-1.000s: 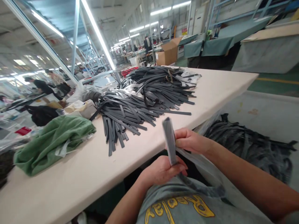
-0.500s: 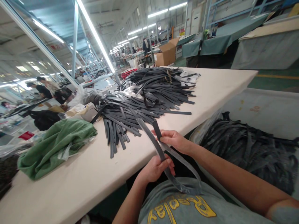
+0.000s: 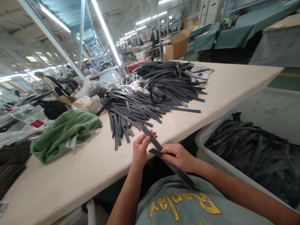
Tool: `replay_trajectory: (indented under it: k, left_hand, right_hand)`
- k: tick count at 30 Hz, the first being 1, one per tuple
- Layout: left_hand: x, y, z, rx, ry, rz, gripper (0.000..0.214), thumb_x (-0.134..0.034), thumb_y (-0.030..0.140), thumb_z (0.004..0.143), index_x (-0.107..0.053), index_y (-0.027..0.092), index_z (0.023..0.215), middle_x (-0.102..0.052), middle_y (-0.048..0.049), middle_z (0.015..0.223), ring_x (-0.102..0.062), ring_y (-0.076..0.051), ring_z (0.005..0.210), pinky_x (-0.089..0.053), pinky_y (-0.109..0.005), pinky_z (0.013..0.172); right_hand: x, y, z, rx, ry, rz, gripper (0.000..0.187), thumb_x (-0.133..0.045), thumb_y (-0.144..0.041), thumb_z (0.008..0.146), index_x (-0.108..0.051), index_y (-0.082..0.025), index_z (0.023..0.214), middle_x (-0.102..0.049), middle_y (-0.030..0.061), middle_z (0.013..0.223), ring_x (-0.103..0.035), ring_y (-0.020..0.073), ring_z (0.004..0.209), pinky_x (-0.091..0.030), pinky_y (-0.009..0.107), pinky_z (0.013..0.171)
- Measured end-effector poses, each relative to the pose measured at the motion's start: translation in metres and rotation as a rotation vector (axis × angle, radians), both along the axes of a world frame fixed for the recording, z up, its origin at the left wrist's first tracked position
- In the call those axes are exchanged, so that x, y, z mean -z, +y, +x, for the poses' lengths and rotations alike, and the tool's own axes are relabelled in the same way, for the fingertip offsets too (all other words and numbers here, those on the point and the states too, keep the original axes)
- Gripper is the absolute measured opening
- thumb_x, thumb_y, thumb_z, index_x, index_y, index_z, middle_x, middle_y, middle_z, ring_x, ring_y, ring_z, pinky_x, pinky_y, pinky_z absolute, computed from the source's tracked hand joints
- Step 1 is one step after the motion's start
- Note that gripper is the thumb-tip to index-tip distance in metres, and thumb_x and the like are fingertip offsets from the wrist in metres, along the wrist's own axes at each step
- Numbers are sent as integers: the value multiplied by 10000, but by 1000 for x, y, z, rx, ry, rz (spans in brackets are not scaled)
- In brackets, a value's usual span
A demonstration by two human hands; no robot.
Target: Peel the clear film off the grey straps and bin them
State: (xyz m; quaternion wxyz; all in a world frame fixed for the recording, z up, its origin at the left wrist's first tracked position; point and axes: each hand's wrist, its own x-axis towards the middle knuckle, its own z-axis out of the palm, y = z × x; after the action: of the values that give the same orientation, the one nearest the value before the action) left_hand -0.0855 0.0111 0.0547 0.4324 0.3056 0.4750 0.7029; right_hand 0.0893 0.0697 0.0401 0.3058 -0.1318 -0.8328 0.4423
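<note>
My left hand (image 3: 140, 150) pinches one end of a dark grey strap (image 3: 173, 168) just off the near edge of the pale table (image 3: 225, 90). Close to its right, my right hand (image 3: 179, 156) grips the same strap, whose other end lies across the fingers. The strap runs doubled down toward my grey shirt. Beyond my hands, a big heap of the same dark straps (image 3: 150, 97) covers the middle of the table.
A green cloth (image 3: 65, 131) lies on the table at left, near plastic bags and a white box. A large bin (image 3: 255, 150) of dark straps stands at my right. A cardboard box (image 3: 178, 47) and other people at work are far behind.
My hands have come closer together and nearer the table edge. The strap, a wide loop half a second ago, is now folded flat between them.
</note>
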Motion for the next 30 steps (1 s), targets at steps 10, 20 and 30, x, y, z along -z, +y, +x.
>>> replay_trajectory:
  k: [10,20,30]
  left_hand:
    - [29,-14,29,42,97,-160,202,-713,344,772,-761,149,795,-755,-57,810,-652,-177,733,-507,-283,739]
    - [36,-20,20,113,456,-145,220,-607,386,871,-727,209,921,-684,0,815,-570,-188,832,-437,-266,836]
    - [39,-28,28,320,727,-90,363,-450,435,955,-681,171,1048,-703,-50,962,-603,-208,884,-451,-305,841]
  right_hand:
    - [6,-8,-5,92,27,-141,218,-601,-345,913,-723,-192,816,-696,22,758,-636,168,713,-505,280,684]
    - [3,1,-7,258,85,-275,139,-648,-323,857,-703,-196,844,-611,-4,726,-552,130,635,-464,262,592]
    - [9,8,-5,250,-19,-504,201,-676,-365,787,-585,-185,786,-599,-27,663,-563,111,574,-489,245,555]
